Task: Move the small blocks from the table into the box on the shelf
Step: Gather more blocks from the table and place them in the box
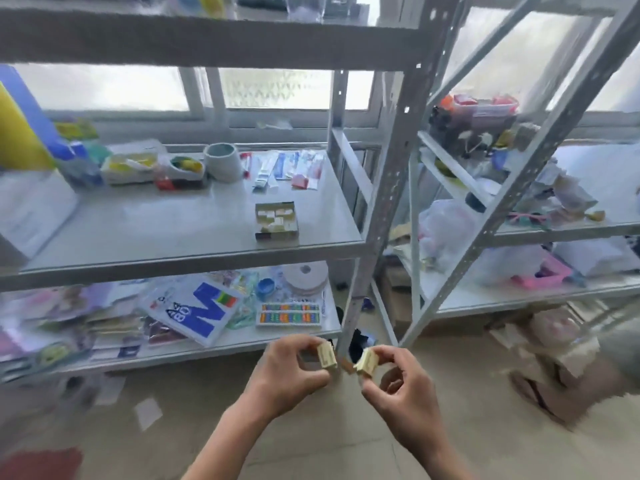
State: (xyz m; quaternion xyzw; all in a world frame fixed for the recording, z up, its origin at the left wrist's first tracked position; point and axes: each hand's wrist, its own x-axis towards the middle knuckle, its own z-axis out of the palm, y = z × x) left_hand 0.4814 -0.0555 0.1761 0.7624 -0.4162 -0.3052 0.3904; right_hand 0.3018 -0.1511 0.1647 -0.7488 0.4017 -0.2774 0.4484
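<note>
Cream blocks in left hand, right hand.

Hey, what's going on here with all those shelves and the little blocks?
A person is at a metal rack with a small pale block in each hand. The left hand pinches one block and the right hand pinches a second block. The open box sits on the middle shelf and already has pale blocks inside. Both hands are down low, not at the box yet.
</note>
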